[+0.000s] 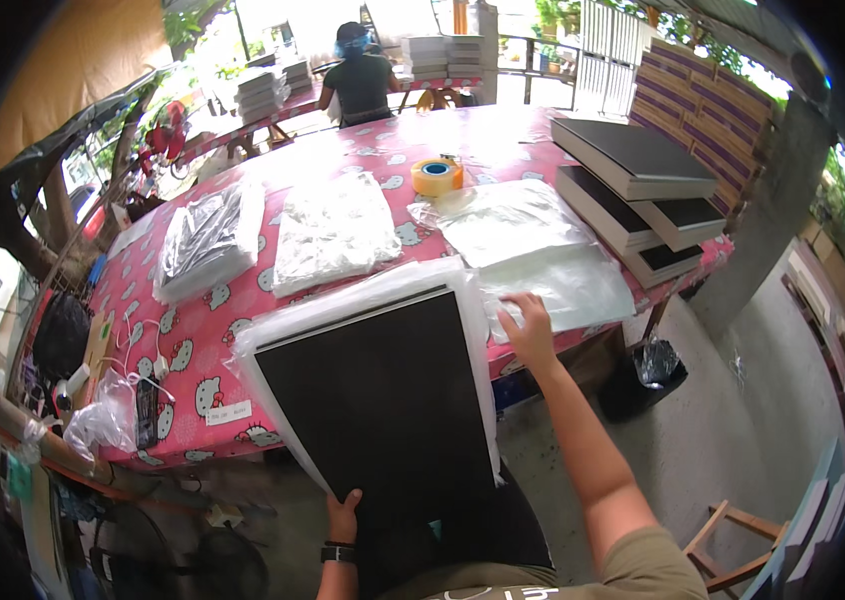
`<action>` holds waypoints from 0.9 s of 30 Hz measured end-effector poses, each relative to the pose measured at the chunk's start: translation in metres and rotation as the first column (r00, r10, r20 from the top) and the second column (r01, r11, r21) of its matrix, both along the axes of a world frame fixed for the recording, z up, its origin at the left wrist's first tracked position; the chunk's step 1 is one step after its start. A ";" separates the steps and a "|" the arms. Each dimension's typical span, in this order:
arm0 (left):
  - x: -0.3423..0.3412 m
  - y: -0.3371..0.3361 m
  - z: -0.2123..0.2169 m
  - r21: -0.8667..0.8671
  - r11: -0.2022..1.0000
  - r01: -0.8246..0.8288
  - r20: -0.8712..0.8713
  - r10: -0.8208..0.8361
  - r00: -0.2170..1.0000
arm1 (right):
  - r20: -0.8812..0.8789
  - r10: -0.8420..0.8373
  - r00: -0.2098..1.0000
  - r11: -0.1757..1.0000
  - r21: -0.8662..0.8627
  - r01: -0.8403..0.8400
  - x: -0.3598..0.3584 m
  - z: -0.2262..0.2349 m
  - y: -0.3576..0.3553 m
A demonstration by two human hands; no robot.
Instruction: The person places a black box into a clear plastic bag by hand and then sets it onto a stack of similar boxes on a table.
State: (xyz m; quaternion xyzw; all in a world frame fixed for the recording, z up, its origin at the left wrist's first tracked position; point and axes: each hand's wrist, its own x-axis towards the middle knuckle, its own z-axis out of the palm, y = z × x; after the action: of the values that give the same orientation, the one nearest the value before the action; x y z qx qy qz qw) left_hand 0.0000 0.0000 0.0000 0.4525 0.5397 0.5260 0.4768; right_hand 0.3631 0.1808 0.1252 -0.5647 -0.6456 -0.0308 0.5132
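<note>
A large flat black rectangular panel (373, 370) is tilted in front of me, resting partly on the table's front edge. Clear plastic wrap (348, 292) lies under it and sticks out past its far and side edges. My left hand (345, 515) grips the panel's near left corner, thumb on top; its other fingers are hidden beneath. My right hand (531, 335) is raised just right of the panel, its fingers apart and empty. It is over or at the near edge of a pile of clear plastic bags (558, 285); whether it touches them I cannot tell.
The pink patterned tablecloth (233, 350) also carries a tape roll (437, 178), plastic-wrapped black items (208, 240), folded plastic (336, 230) and thick black box-like items (633, 160) stacked at right. A black bin (643, 378) stands below. Another person (358, 80) is at the far table.
</note>
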 end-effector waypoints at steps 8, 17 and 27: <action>0.010 -0.005 0.001 -0.018 0.996 -0.089 -0.251 0.082 0.964 | 0.441 -0.194 0.876 0.793 -0.456 0.405 0.033 -0.017 0.089; 0.004 -0.008 0.011 -0.194 0.969 -0.154 -0.392 0.068 0.918 | 0.404 0.035 0.914 0.650 -0.704 0.286 0.041 0.005 0.107; -0.004 -0.007 -0.012 -0.184 0.963 -0.195 -0.558 0.061 0.827 | 0.300 -0.062 0.952 0.909 -0.377 0.178 0.059 -0.017 0.085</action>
State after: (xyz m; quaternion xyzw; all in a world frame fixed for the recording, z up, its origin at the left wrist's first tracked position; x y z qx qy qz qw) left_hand -0.0044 -0.0072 -0.0116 0.4873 0.7406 0.3386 0.3154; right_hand 0.4223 0.2659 0.1083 -0.6865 -0.6679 -0.0099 0.2872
